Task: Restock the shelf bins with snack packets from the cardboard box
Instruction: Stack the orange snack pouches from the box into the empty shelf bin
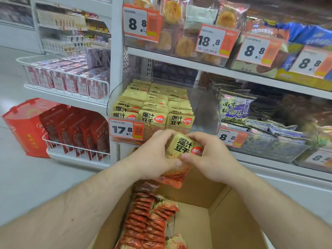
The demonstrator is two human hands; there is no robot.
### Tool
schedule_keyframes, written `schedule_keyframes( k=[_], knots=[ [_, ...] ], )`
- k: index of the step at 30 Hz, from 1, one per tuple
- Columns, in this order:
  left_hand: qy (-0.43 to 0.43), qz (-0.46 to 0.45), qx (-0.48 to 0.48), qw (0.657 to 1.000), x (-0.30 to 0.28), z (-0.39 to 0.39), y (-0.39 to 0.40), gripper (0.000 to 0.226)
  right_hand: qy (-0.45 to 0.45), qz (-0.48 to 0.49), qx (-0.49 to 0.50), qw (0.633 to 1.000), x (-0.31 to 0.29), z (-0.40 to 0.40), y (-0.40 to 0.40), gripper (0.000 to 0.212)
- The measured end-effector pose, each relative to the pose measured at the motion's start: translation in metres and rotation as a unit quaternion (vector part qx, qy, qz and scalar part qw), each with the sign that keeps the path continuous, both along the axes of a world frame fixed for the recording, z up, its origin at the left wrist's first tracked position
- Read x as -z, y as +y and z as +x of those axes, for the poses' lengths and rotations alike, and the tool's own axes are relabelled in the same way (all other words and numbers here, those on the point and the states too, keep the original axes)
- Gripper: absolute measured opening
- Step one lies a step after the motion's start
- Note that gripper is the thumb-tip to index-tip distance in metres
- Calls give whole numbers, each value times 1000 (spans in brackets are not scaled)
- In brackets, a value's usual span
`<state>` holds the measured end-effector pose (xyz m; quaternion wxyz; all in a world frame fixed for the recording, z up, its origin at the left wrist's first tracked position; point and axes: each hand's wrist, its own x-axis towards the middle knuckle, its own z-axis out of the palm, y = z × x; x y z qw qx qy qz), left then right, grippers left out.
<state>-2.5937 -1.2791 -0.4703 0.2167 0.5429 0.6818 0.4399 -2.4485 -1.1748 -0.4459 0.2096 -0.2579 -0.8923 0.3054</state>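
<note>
Above the box [224, 212], our left hand [152, 155] and right hand [213, 157] together pinch a stack of packets [181, 150], printed 爆汁豆干, long axis upright. The matching bin [115, 97] lies just beyond and above, equally near both hands; its tag [126, 129] reads 17.8. We judge a short lift forward seats them. More packets remain in the box.

Just two bare forearms coming in from the bottom, no sleeves in view at all, no watch, no rings, no gloves. The left hand [152, 155] and right hand [213, 157] both have short, plain nails. Some fine hair on the forearms, and that's about it.
</note>
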Motion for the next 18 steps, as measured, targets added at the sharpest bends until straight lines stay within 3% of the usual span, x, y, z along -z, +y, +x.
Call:
schedule_keyframes(
  k=[3, 5, 8, 10, 13, 18],
  knots=[
    [-47, 49, -84, 994, -5, -11, 4, 71, 66, 63, 54, 994, -10, 3, 19, 33],
    [-21, 39, -121, 992, -8, -21, 4, 66, 126, 133, 96, 978, -18, 8, 30, 33],
    [29, -6, -135, 990, -8, -28, 5, 56, 218, 295, 90, 926, -14, 10, 43, 17],
    [47, -23, -122, 991, -7, -25, 6, 52, 258, 400, 65, 877, -2, 8, 53, 18],
    [63, -29, -103, 992, -7, -22, 8, 49, 283, 442, 31, 851, 12, 1, 67, 20],
    [74, -31, -88, 993, -3, -21, 9, 46, 245, 443, -6, 862, 31, -5, 71, 28]
  ],
)
